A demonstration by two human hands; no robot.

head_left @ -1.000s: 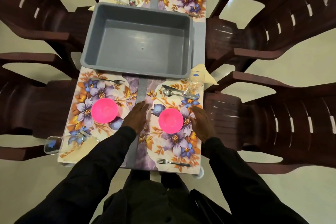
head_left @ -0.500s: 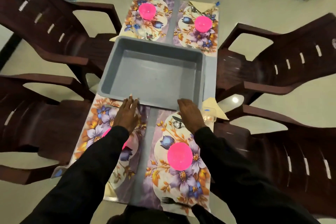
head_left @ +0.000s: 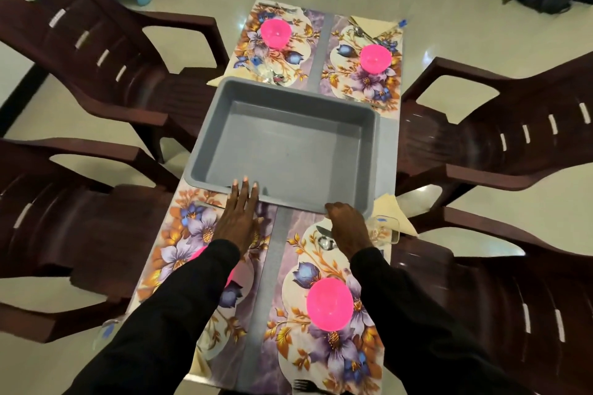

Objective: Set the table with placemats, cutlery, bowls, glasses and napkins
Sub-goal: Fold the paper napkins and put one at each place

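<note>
- Both arms are covered by long sleeves of plain, matt black cloth.
- The left sleeve (head_left: 167, 314) is roomy along the forearm and narrows to a simple cuff that ends at the wrist.
- The right sleeve (head_left: 417, 314) is of the same black cloth and cut, and its cuff also ends at the wrist.
- The left hand (head_left: 239, 221) is bare; short, rounded nails show on three of its fingers (head_left: 245, 192).
- The right hand (head_left: 348, 228) is bare too, and its nails are out of sight.

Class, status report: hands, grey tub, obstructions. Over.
Left hand flat, touching grey tub near rim. Right hand curled on same rim. Tub empty, mid-table. Glass close beside right hand.
</note>
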